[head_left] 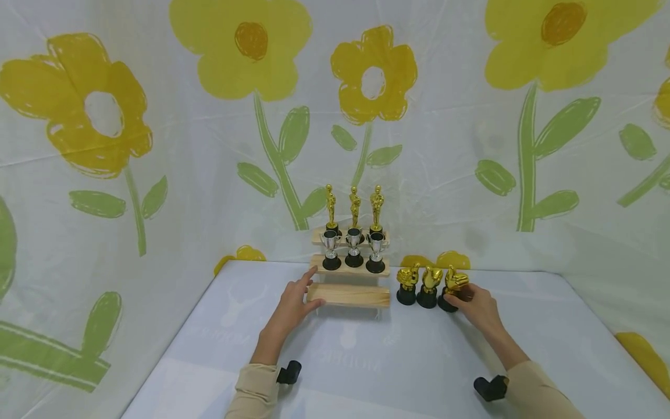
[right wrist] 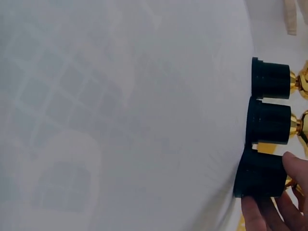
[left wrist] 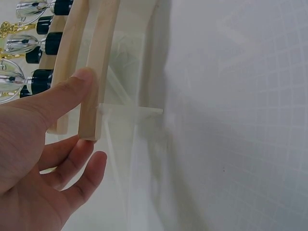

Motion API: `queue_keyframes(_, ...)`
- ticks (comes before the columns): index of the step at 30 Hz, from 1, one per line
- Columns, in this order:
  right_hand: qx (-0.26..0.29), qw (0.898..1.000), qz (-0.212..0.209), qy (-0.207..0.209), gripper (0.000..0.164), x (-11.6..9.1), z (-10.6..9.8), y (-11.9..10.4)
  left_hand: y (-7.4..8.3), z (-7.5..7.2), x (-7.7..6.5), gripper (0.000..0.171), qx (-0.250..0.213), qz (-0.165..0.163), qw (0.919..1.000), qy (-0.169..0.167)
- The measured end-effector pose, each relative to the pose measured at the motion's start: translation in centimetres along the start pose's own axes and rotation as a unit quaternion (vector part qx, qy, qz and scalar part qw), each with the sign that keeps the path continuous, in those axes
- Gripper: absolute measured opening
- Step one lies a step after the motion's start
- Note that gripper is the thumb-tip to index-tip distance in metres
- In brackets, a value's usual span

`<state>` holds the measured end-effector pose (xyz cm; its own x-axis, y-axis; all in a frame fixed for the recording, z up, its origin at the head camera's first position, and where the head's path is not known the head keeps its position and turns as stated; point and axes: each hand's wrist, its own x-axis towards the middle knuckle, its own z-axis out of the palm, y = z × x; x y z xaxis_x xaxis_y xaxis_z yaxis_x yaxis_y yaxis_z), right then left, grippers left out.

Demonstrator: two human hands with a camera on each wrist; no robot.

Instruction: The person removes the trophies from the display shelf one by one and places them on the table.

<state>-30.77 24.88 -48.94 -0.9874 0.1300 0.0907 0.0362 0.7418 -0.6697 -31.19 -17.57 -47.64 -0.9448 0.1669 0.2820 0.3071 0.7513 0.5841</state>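
Three gold trophies (head_left: 430, 285) are lined up on the white table (head_left: 419, 361), just right of the wooden rack (head_left: 348, 295). The rightmost trophy (head_left: 457, 281) is pinched by the right hand (head_left: 478, 307): thumb set near the top of the black base (right wrist: 262, 173), fingers at its other side. Whether that base is resting or slightly raised can't be told. The other two are untouched, bases close together.

The rack's bottom board (left wrist: 100, 57) is touched at its left end by the left hand (head_left: 293, 302), thumb and fingers spread apart, thumb laid on the wood. Gold statuettes (head_left: 355, 206) are carried on the top tier, silver cups (head_left: 353, 238) on the middle one; three of each, all black-based.

Writing: pale lettering (head_left: 350, 359) is seen on the table covering, too faint to be read surely. Beige sleeves (head_left: 256, 387) are worn, a black device (head_left: 289, 372) seen at each wrist. Behind, a white backdrop (head_left: 445, 145) is printed with yellow flowers (head_left: 403, 70) and green leaves (head_left: 294, 135).
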Motion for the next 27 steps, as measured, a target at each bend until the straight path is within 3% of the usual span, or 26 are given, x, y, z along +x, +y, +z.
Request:
queue_keyframes(16,0.001,0.999,0.01,-0.038,0.063,0.6,-0.1,-0.6,0.0,-0.1,-0.2,0.082,-0.001,-0.01,1.0,0.001)
queue_keyframes(23,0.003,0.999,0.025,-0.035,0.06,0.6,-0.1,-0.9,0.0,-0.1,0.0,0.08,0.003,0.015,0.9998,0.01)
queue_keyframes(27,0.004,0.999,0.033,-0.036,0.061,0.5,-0.1,-1.0,0.1,0.0,0.0,0.08,0.005,0.014,0.9998,0.009)
